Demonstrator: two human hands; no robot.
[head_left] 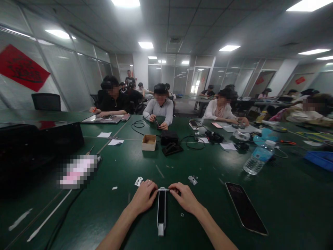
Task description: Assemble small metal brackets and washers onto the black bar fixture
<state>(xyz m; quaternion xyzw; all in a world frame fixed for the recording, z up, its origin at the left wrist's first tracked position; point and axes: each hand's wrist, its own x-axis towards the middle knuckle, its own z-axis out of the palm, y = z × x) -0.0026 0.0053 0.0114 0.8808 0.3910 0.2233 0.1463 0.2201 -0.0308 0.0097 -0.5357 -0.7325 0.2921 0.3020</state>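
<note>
A long black device with a white frame (161,211) lies lengthwise on the green table (117,215) right in front of me. My left hand (144,197) and my right hand (185,197) both pinch at its far end, one from each side, fingers curled closed. A small metal hinge (138,181) lies just beyond my left hand and another hinge (193,180) lies beyond my right hand. A tiny ring or screw (182,214) rests on the table below my right hand.
A black phone (246,207) lies at my right, a water bottle (258,158) on its side beyond it. A small cardboard box (149,142) and a black box (169,137) sit mid-table. A black case (39,142) stands at left. Several people work across the table.
</note>
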